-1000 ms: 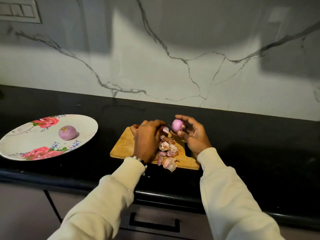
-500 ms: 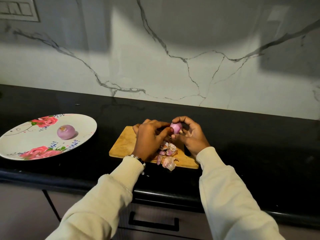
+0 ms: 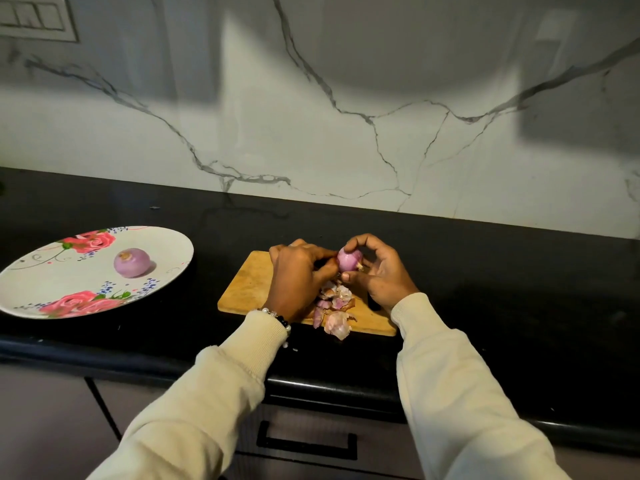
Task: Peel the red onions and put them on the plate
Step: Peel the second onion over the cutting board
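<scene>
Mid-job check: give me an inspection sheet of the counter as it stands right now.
Surface: black countertop, with a wooden cutting board on it.
Job's things: one peeled onion lies on the flowered plate; a second onion is held above the board.
Clutter: onion skins piled on the board's near edge, one piece overhanging it.
Hands: right hand grips the second onion; left hand touches its side with curled fingers, and what they hold cannot be told.
Cables: nothing seen.
Surroundings: marble-look wall, switch plate upper left, drawer handle below the counter.
</scene>
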`<act>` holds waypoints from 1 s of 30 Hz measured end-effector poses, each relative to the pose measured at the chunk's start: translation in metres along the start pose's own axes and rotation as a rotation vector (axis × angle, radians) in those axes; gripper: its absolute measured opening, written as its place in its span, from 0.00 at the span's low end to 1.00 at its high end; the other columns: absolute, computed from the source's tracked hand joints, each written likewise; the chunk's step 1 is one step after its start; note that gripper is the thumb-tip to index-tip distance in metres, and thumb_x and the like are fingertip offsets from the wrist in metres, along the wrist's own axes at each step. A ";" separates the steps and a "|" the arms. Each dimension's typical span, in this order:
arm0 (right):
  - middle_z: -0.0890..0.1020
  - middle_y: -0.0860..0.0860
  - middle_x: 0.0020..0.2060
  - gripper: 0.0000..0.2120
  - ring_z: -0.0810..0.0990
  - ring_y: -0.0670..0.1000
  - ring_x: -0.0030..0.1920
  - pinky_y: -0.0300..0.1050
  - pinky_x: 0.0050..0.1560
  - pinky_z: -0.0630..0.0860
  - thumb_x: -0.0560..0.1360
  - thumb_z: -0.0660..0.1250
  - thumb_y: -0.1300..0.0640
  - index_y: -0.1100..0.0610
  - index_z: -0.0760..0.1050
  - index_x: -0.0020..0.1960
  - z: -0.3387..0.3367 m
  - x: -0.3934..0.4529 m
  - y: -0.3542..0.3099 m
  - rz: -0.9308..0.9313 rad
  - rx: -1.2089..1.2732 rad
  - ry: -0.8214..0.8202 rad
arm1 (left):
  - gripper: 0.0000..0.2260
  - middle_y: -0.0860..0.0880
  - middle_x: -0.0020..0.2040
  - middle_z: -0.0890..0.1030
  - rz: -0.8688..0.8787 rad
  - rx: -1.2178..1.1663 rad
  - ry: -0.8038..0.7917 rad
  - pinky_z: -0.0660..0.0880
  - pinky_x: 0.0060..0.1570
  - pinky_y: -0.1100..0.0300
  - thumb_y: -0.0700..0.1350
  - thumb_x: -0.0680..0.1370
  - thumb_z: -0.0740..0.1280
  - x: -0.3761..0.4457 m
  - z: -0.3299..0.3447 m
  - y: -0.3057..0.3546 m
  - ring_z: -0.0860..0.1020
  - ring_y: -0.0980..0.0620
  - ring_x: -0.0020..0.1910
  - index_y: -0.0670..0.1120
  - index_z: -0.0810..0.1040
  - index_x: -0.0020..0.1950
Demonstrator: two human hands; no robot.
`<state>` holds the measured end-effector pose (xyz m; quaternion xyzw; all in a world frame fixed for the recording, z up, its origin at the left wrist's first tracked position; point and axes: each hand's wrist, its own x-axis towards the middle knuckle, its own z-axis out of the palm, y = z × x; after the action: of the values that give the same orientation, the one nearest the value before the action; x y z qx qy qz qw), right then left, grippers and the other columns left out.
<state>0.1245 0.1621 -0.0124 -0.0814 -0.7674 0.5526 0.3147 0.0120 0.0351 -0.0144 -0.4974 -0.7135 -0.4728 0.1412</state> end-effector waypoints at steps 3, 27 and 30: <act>0.76 0.60 0.58 0.23 0.79 0.53 0.59 0.47 0.59 0.79 0.67 0.73 0.77 0.52 0.75 0.51 0.001 0.000 -0.001 0.010 -0.010 -0.012 | 0.10 0.53 0.42 0.84 0.045 0.086 0.026 0.57 0.51 0.55 0.53 0.75 0.69 -0.001 -0.001 -0.001 0.76 0.51 0.46 0.51 0.85 0.51; 0.79 0.52 0.55 0.25 0.80 0.43 0.56 0.44 0.57 0.79 0.69 0.70 0.78 0.53 0.75 0.55 0.002 -0.003 -0.007 -0.026 0.043 -0.008 | 0.13 0.62 0.41 0.83 -0.221 -0.185 0.071 0.76 0.51 0.40 0.60 0.70 0.61 0.003 0.001 -0.003 0.80 0.58 0.44 0.62 0.82 0.48; 0.79 0.51 0.55 0.25 0.80 0.40 0.55 0.41 0.54 0.78 0.69 0.70 0.78 0.52 0.75 0.54 0.002 -0.003 -0.007 -0.016 0.004 -0.001 | 0.14 0.57 0.44 0.84 -0.060 -0.018 0.081 0.73 0.50 0.42 0.59 0.75 0.62 0.002 0.001 0.000 0.78 0.54 0.45 0.56 0.84 0.51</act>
<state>0.1274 0.1569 -0.0078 -0.0744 -0.7672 0.5517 0.3187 0.0109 0.0370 -0.0137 -0.4574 -0.7177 -0.5028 0.1513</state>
